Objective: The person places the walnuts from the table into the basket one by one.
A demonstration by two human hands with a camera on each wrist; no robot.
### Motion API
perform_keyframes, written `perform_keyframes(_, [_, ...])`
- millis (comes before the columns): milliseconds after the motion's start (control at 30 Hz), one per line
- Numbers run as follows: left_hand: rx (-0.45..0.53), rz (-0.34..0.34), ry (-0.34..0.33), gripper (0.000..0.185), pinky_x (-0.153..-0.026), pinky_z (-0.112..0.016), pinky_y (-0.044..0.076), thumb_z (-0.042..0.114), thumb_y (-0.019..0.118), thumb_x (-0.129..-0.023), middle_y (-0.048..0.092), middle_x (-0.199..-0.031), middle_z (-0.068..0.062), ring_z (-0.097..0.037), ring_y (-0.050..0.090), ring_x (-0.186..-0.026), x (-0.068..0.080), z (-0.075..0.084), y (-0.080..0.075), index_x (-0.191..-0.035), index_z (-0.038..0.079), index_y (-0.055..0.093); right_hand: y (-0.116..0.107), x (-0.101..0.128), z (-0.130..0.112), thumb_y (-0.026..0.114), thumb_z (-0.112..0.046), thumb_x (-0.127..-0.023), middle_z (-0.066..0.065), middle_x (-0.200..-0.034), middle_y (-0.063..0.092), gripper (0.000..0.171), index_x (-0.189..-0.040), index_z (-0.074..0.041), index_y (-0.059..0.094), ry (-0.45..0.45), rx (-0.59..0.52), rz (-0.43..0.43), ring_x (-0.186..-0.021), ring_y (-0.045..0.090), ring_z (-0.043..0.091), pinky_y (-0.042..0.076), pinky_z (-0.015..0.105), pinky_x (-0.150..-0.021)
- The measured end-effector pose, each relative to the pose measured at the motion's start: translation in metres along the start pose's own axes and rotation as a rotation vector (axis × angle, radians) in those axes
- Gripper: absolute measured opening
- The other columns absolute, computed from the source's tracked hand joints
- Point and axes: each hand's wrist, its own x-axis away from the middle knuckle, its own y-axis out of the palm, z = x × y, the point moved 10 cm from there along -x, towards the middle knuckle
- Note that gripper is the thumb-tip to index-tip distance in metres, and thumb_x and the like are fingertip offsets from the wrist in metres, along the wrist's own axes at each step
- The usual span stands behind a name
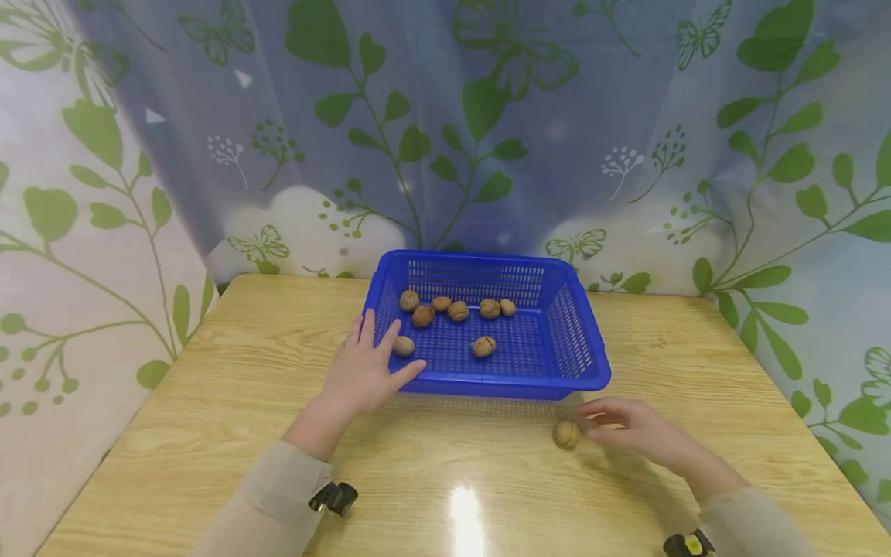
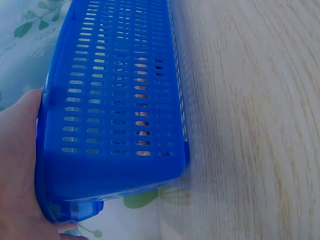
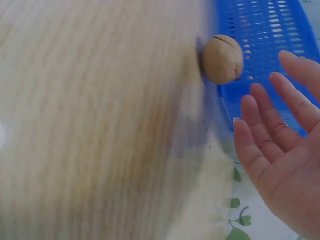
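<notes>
A blue plastic basket (image 1: pixel 585 340) with slotted walls stands on the table and holds several walnuts (image 1: pixel 484 346). My left hand (image 1: pixel 362 373) rests on its front left corner, fingers spread over the rim; the left wrist view shows that hand (image 2: pixel 20 165) against the basket's rim (image 2: pixel 45 130). Outside the basket, by its front right corner, one walnut (image 1: pixel 566 435) lies on the wood. Just to the right of it is my right hand (image 1: pixel 636 433). In the right wrist view the right hand's fingers (image 3: pixel 255 155) are loosely extended beside this walnut (image 3: pixel 222 59), palm showing, holding nothing.
The wooden table (image 1: pixel 278 333) reaches back to a patterned curtain (image 1: pixel 431 139) with leaves and butterflies, close behind the basket. Dark wrist straps (image 1: pixel 334 499) sit on both sleeves.
</notes>
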Motion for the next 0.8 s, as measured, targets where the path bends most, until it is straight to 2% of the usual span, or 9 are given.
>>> perform_keyframes(100, [0.001,0.003,0.0,0.087,-0.107,-0.055,0.019,0.071,0.036,-0.086,0.008,-0.15,-0.029,-0.043,0.003,-0.138,0.0,0.0,0.0,-0.148,0.011,0.026,0.005,-0.006,0.002,0.061,-0.012,-0.091,0.026,-0.123,0.054,0.039,-0.123,0.009,0.053,-0.033,0.034,-0.007,-0.107,0.056,0.037,0.048,0.026,-0.081])
perform_keyframes(200, [-0.001,0.005,0.0,0.087,-0.107,-0.055,0.019,0.071,0.035,-0.086,0.007,-0.15,-0.029,-0.043,0.003,-0.138,0.0,0.0,0.001,-0.148,0.011,0.026,0.011,-0.012,0.001,0.063,-0.012,-0.089,0.023,-0.119,0.058,0.037,-0.12,0.008,0.056,-0.07,0.078,-0.021,-0.104,0.059,0.028,0.049,0.028,-0.081])
perform_keyframes(333, [0.002,0.006,-0.001,0.087,-0.107,-0.055,0.018,0.072,0.034,-0.086,0.007,-0.15,-0.029,-0.043,0.002,-0.138,0.0,-0.001,0.001,-0.148,0.011,0.026,0.017,-0.017,0.003,0.067,-0.015,-0.086,0.02,-0.117,0.059,0.04,-0.118,0.006,0.058,-0.065,0.11,-0.024,-0.103,0.058,0.019,0.049,0.033,-0.083])
perform_keyframes(433, [0.005,0.004,-0.006,0.087,-0.107,-0.055,0.019,0.072,0.034,-0.086,0.007,-0.15,-0.029,-0.042,0.002,-0.138,0.0,-0.001,0.002,-0.148,0.011,0.026,0.019,-0.019,0.007,0.069,-0.019,-0.084,0.018,-0.12,0.058,0.043,-0.119,0.004,0.059,-0.036,0.134,-0.017,-0.106,0.055,0.022,0.048,0.034,-0.086])
perform_keyframes(600, [0.011,-0.001,-0.011,0.087,-0.106,-0.056,0.02,0.071,0.035,-0.086,0.006,-0.15,-0.029,-0.042,0.001,-0.138,0.0,-0.001,0.002,-0.148,0.011,0.027,0.021,-0.019,0.006,0.069,-0.018,-0.084,0.019,-0.119,0.059,0.042,-0.117,0.005,0.059,-0.068,0.162,-0.012,-0.107,0.055,0.021,0.045,0.033,-0.089])
perform_keyframes(800, [0.014,-0.003,-0.009,0.087,-0.106,-0.057,0.02,0.071,0.034,-0.086,0.006,-0.15,-0.029,-0.042,0.001,-0.138,-0.001,-0.001,0.002,-0.148,0.011,0.026,0.02,-0.015,0.007,0.07,-0.017,-0.084,0.016,-0.112,0.063,0.038,-0.115,0.003,0.06,-0.059,0.118,-0.012,-0.099,0.06,0.016,0.049,0.03,-0.083])
